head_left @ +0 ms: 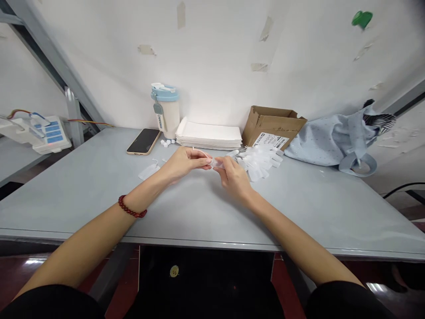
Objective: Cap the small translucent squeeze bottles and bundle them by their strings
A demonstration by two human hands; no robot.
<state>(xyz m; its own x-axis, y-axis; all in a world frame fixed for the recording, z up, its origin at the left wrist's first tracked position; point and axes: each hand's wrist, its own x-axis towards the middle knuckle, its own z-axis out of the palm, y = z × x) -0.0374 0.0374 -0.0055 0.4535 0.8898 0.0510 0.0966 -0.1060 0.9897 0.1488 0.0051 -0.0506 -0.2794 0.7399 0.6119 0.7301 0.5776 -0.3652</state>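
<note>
"While both hands meet over the table [199,217], where's the piece [217,163]?"

"Betw. the fingertips, approx. centre. L hand [186,165] pinches one side, thumb against fingers; R hand [234,177] pinches the other, narrow grip. Exact form n/a: too small, partly covered."

"Adjacent items?"

"Pile [260,163] of translucent pcs just beyond R hand, in front of box [274,126]. Loose pc [148,171] on table, beside L hand. Beads [166,142], white, at foot of cup [171,116]."

"Recs for good handling?"

"My judgement: L pinch steady as the anchor, R fingertips for fine adj. Min. pressure, as thin matl. prob. creases. Fingers set back from the middle, so the contact pt. can be seen. Both pinches at equal ht., else the piece may twist or slip."

"Risk?"

"Low; R knuckles could nudge the pile. Rec. working slightly clear of it."
</note>
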